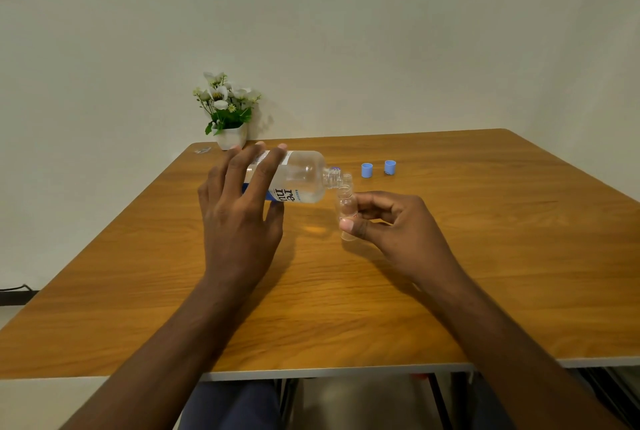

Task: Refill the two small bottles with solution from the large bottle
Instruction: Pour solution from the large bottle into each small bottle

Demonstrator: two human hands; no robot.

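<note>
Two bare hands work above a wooden table (450,256), seen from a head-worn camera looking forward and down. At far left rear, a white pot of artificial flowers (227,111) stands at the table's back edge against the wall, with a small pale scrap (202,150) lying just beside it on the tabletop.

Left hand (239,208): raised over the table, fingers spread and wrapped over the top of the large bottle (298,176), thumb underneath. The bottle is clear with a white and blue label, uncapped, and tipped onto its side so that its threaded neck points to the right. Clear liquid lies along its lower side.

Centre: the large bottle's mouth meets the mouth of a small clear bottle (346,201); whether the two rims touch cannot be told. A second small clear neck appears just behind the first, at the same spot, and its outline is too faint to separate with certainty.

Right hand (391,221): fingers curled, with thumb and forefinger pinching the small bottle near its lower half. The small bottle is held roughly upright, slightly tilted toward the large bottle, and lifted off the table.

Right rear: two blue caps (378,168) sit on the tabletop, near each other but apart, behind the right hand.
</note>
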